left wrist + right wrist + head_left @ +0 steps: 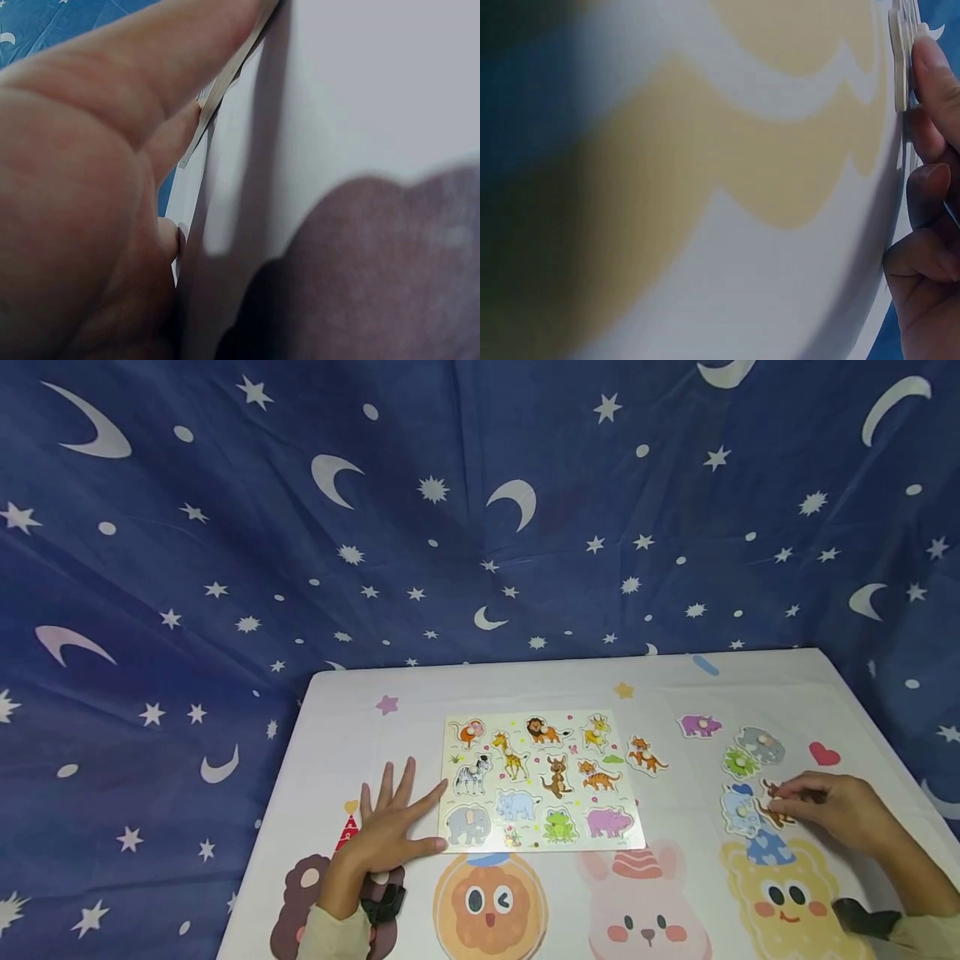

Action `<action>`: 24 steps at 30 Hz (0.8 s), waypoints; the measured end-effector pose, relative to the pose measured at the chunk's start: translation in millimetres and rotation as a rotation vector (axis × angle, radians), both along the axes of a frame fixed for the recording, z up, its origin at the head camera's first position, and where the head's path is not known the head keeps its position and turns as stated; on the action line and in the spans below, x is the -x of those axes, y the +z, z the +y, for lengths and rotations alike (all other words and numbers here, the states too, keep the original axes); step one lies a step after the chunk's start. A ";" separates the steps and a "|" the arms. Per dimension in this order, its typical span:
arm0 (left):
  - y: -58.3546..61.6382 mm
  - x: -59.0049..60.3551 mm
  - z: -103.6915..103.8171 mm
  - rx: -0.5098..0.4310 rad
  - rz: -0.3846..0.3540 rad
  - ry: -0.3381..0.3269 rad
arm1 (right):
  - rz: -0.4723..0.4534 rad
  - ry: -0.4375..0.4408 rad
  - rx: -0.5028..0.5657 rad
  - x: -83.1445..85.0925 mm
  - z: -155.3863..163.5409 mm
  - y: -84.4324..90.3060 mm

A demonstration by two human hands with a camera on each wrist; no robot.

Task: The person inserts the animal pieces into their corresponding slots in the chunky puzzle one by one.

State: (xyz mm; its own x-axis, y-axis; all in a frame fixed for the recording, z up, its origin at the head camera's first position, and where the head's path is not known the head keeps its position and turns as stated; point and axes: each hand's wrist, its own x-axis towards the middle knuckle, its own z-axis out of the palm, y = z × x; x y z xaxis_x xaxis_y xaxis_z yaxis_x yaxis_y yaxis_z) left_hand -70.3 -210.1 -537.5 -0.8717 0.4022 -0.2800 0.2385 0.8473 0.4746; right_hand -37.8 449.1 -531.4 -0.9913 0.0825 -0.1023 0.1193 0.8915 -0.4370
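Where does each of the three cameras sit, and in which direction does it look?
Head: sits high, looks forward and down at the table; shows puzzle board, left hand flat beside it, right hand on a brown piece.
Left wrist: low along the cloth; left hand fills the view, against the board edge.
Right wrist: low along the cloth; fingers on a piece.
Shared: head and wrist views show the same hands.

No readable text, labels or numbers appear anywhere.
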 end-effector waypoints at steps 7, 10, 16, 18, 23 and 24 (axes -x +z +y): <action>0.1 0.8 0.4 0.008 -0.006 0.007 | 0.064 0.037 -0.004 -0.7 -4.3 -1.7; -0.1 0.5 0.3 0.010 -0.006 0.009 | 0.091 0.050 -0.008 0.6 -7.7 2.3; -0.7 0.1 0.5 0.001 0.000 0.005 | 0.221 0.135 0.056 8.0 -27.8 15.8; -0.9 0.1 0.6 0.000 0.003 0.002 | 0.261 0.173 0.089 11.6 -37.5 18.9; -1.0 -0.3 0.6 0.004 0.000 0.006 | 0.279 0.230 0.109 23.3 -65.6 24.3; -0.9 -0.4 0.6 0.002 0.001 0.007 | 0.280 0.242 0.103 25.8 -71.3 25.4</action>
State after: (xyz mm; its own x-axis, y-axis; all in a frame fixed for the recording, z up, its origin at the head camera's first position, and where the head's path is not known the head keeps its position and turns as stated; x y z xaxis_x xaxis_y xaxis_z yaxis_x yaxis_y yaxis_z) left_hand -69.9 -209.5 -538.4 -0.8745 0.3960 -0.2802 0.2333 0.8497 0.4729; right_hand -63.6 377.8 -506.0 -0.9717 -0.1542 0.1792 -0.2259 0.8291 -0.5115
